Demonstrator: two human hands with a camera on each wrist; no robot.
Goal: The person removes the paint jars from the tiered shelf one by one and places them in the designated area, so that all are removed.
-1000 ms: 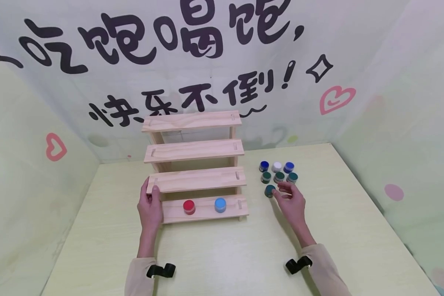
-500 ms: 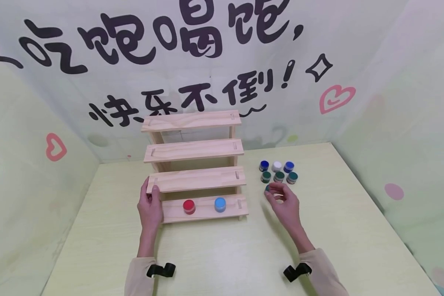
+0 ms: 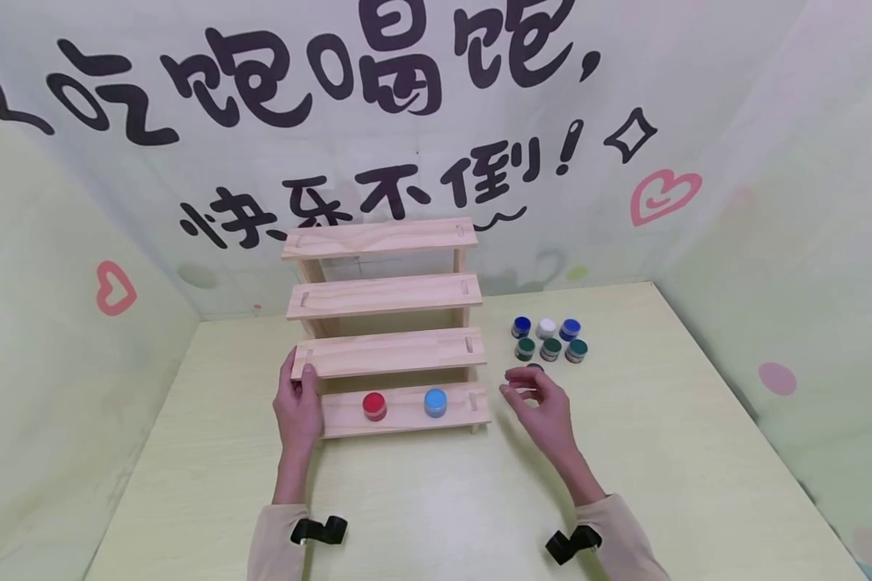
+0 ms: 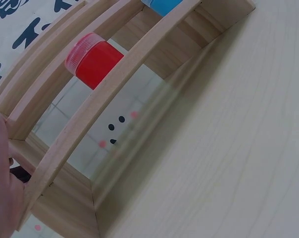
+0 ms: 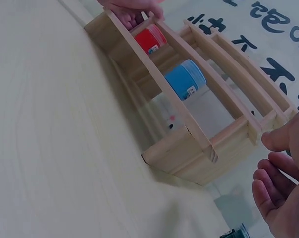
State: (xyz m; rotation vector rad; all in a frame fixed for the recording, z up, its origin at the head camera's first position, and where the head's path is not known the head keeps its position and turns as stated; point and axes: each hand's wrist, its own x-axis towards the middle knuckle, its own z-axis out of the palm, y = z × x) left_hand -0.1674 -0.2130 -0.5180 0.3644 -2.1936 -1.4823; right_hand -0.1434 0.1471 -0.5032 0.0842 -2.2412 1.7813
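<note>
A wooden tiered rack (image 3: 385, 351) stands mid-table. My left hand (image 3: 299, 407) grips its left side, thumb on the second-lowest shelf and fingers behind the edge. On the lowest shelf sit a red jar (image 3: 375, 406) and a light blue jar (image 3: 435, 403). My right hand (image 3: 545, 415) is between the rack and the table jars. Its fingers are loosely bent, with no jar between the fingertips. Behind its knuckles shows the top of a dark teal jar (image 3: 534, 367), mostly hidden. In the right wrist view, the thumb and fingers of the right hand (image 5: 288, 173) are apart.
Right of the rack, jars stand in two rows: dark blue (image 3: 521, 326), white (image 3: 546, 328) and blue (image 3: 570, 328) behind; green (image 3: 525, 349), green (image 3: 550, 349) and teal (image 3: 576, 350) in front. A printed cloth wall (image 3: 421, 145) rises behind the table (image 3: 421, 492).
My right hand covered the front teal jar, then moved left towards the rack. The jar's top shows behind it now. The left hand has kept its grip on the rack.
</note>
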